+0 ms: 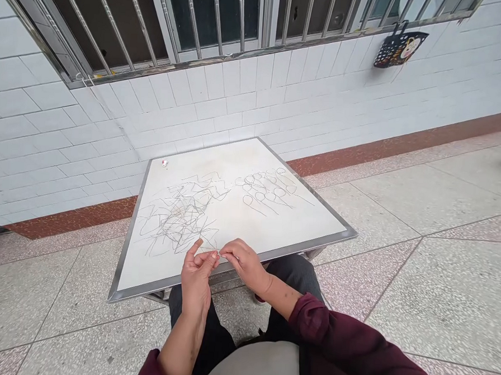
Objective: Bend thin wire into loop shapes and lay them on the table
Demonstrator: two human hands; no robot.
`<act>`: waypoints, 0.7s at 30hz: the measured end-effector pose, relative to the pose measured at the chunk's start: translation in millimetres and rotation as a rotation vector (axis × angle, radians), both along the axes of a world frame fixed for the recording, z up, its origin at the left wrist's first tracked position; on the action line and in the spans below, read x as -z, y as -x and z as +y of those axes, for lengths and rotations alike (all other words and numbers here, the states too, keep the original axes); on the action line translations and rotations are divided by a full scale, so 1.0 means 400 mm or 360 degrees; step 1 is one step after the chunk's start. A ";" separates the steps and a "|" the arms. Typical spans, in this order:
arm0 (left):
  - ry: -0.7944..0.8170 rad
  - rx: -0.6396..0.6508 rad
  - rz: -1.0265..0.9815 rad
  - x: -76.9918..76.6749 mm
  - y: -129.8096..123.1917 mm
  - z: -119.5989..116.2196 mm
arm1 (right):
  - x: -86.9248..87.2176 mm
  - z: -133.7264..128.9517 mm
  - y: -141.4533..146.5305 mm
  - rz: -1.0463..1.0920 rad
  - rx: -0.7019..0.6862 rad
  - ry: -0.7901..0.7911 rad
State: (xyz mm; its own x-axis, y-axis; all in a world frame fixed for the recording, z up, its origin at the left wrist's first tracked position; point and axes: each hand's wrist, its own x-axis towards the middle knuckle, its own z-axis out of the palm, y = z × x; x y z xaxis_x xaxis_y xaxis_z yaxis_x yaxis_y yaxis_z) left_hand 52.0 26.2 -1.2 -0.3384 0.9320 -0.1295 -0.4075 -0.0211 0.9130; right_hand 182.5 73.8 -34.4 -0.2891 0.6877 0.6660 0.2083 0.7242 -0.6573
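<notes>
My left hand [198,271] and my right hand [246,264] meet over the near edge of the table [239,153]. Thumb and finger of each hand are pinched together, tip to tip, on a thin wire that hardly shows between them. The left index finger points up. Just beyond the left hand lies a tangled heap of thin, dark, bent wires [181,209]. To its right, several wires with a round loop at one end [271,189] lie in a loose group.
A small white and red scrap [164,163] lies at the table's far left corner. Behind stands a white tiled wall [254,109] with a barred window [217,18]. A dark spotted basket [398,50] hangs from the bars. My knees are under the table's near edge.
</notes>
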 end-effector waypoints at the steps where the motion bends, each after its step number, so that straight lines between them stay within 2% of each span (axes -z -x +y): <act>1: 0.0007 0.0002 0.0017 0.000 -0.001 -0.002 | 0.000 -0.002 0.000 -0.0001 -0.0002 -0.0013; 3: -0.0006 -0.0018 0.0056 0.002 -0.003 -0.006 | 0.004 -0.008 0.003 -0.0016 0.0015 0.0007; 7: -0.0110 -0.0156 0.0188 0.008 -0.002 -0.011 | 0.017 -0.028 0.015 -0.0088 0.0079 0.0232; 11: -0.0145 -0.0267 0.0359 0.008 0.014 -0.019 | 0.020 -0.058 0.022 -0.0342 0.0066 0.0334; 14: -0.0116 -0.0309 0.0397 0.010 0.030 -0.023 | 0.012 -0.081 0.022 -0.0583 0.0063 0.0245; 21: -0.0135 -0.0240 0.0356 0.028 0.055 -0.023 | -0.008 -0.137 0.027 -0.1152 0.0310 -0.0165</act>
State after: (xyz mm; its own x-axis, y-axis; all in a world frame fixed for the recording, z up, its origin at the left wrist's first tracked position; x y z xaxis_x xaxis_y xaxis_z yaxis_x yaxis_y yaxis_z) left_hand 30.0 16.9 -12.5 -0.4856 0.8732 0.0403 -0.1822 -0.1463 0.9723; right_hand 171.7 19.1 -31.2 -0.5586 0.7150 0.4203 0.6925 0.6810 -0.2381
